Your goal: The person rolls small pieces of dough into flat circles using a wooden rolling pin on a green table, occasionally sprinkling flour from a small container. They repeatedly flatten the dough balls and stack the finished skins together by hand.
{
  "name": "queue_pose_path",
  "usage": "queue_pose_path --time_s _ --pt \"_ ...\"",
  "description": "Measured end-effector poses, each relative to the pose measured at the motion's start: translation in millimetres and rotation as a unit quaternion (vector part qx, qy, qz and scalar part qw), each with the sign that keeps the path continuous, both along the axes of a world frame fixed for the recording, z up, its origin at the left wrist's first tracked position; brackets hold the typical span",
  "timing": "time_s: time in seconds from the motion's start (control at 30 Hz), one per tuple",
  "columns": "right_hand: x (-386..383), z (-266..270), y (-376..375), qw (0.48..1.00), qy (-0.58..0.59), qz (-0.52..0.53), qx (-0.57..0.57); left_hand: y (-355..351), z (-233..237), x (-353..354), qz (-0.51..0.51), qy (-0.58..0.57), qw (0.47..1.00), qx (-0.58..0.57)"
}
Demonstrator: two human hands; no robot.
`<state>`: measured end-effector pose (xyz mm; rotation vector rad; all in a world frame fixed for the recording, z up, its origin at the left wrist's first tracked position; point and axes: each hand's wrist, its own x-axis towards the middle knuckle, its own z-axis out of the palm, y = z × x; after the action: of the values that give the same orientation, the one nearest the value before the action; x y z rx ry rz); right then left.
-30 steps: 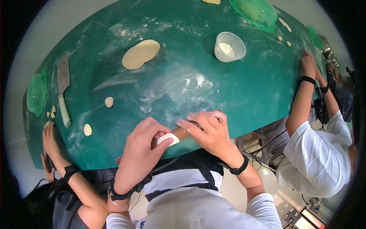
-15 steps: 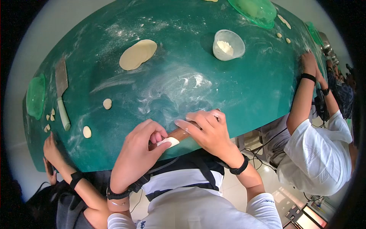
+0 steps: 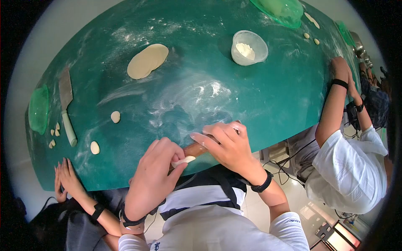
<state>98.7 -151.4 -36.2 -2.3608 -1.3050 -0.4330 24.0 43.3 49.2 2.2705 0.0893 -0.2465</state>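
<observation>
Table: green, flour-streaked. Right hand: fingers curled over the rolling pin, near the table's close edge. Left hand: thumb and fingers pinching the dough piece beside the pin, its edge raised. Judged sound practice: light, even palm pressure, small turns between strokes, thumb clear of the wood

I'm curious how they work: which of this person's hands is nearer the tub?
The right. The right hand is on the rolling pin, on the near side of the tub; the left hand, pinching dough, is farther off to the left.
</observation>
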Motion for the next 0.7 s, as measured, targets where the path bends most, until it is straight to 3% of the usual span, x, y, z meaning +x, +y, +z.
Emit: queue_pose_path --time_s 0.4,0.5,0.63,0.7 --pt "2.8 1.8 3.4 0.999 0.038 -0.037 -0.004 -1.1 11.6 -14.2 -0.067 -0.092 0.993 0.043" --pt "9.3 16.8 3.3 0.995 0.088 -0.056 0.0 -0.2 17.7 -10.0 0.007 -0.158 0.987 0.028" --pt "21.6 33.0 -1.0 0.987 0.127 -0.089 0.044 0.5 14.6 -5.4 0.126 -0.24 0.951 -0.151" --pt "28.9 35.5 -3.6 0.983 0.132 -0.114 0.058 3.7 11.8 0.2 0.14 -0.21 0.945 -0.209"
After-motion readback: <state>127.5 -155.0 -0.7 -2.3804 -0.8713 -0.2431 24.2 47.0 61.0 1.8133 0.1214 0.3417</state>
